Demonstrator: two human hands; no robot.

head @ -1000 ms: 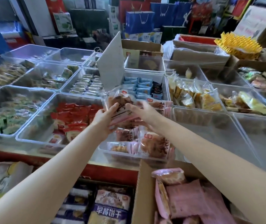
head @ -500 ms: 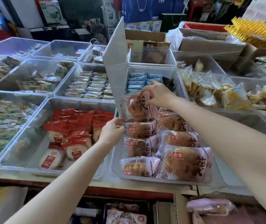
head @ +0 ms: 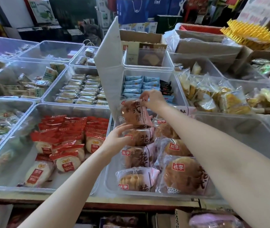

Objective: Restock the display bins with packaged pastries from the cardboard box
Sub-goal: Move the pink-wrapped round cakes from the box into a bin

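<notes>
Head camera view looks down over a counter of clear plastic bins, and the landmark is the clear bin in the lower middle, which holds the pink-wrapped pastries. Packets lie in it in two rows; the nearest are a pale packet at the front left and a large round one at the front right. At the far end of this bin the right hand pinches the top edge of an upright pastry packet, fingers and thumb curled on the pink wrapper. The left hand reaches in from the bin's left side, fingers loosely spread and touching the lower edge of that same packet and the packet beneath it. A white divider board stands tilted at the bin's far left corner, just behind the held packet.

Left of the bin, a neighbouring bin holds red-wrapped cakes. Behind the bin, another holds blue packets, and further left one holds rows of small pale bars. Right of the bin stands an unfilled-looking clear bin, with yellow snack bags beyond it. Below the bin, at the frame's bottom right, a corner of the cardboard box shows with a pink packet inside.
</notes>
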